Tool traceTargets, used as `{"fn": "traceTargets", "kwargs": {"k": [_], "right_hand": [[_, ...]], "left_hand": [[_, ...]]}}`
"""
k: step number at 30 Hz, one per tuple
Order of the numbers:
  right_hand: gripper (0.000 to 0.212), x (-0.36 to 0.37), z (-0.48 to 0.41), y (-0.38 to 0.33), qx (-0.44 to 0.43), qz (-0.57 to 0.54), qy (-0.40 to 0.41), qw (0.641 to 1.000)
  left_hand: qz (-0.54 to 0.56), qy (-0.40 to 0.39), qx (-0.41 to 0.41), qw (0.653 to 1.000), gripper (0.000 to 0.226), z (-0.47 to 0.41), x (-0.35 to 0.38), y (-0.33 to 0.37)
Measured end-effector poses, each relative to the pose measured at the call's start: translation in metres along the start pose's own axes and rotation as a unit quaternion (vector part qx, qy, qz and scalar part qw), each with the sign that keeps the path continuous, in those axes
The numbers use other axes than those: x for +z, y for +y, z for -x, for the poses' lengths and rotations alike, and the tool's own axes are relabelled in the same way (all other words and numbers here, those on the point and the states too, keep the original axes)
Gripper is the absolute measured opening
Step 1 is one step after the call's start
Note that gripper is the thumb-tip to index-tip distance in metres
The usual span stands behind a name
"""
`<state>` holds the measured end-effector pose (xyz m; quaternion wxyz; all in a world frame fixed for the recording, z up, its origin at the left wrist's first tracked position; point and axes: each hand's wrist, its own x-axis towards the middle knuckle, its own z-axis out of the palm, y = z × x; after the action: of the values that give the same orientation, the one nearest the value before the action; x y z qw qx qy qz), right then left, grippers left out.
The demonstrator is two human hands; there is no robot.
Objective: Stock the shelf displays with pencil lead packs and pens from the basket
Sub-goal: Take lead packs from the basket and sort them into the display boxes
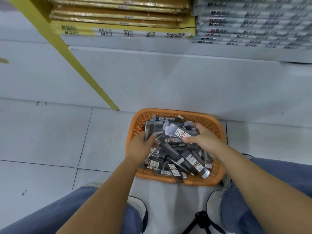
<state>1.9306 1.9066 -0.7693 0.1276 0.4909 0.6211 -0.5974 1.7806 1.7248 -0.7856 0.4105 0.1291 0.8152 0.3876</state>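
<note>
orange basket point(211, 180) holds lead packs point(190, 159), some clasped in left hand point(140, 146) and right hand point(205, 140).

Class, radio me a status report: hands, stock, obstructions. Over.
Left hand grips dark packs; right hand grips a labelled lead pack. Both inside orange basket, heaped full. Black tripod at bottom edge, apart from basket.

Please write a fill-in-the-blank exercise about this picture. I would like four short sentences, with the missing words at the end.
1. The basket is ____ in colour.
2. It stands on the tiled ____, in front of the shelf.
3. Counting the left hand and the right hand, the number of hands gripping packs is ____.
4. The slanting post left of the basket is ____.

Missing words: orange; floor; two; yellow.
</note>
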Motion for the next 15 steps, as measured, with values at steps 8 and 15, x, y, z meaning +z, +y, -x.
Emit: {"fn": "traceTargets", "kwargs": {"k": [8,15], "right_hand": [[0.050,0.034,0.060,-0.024,-0.082,-0.208,-0.026,0.974],[0.035,0.023,0.127,-0.064,-0.166,-0.249,-0.086,0.950]], "left_hand": [[0.349,-0.129,-0.029,0.928,0.024,0.046,0.017,0.051],[0.381,-0.112,0.026,0.917,0.023,0.094,-0.011,0.102]]}}
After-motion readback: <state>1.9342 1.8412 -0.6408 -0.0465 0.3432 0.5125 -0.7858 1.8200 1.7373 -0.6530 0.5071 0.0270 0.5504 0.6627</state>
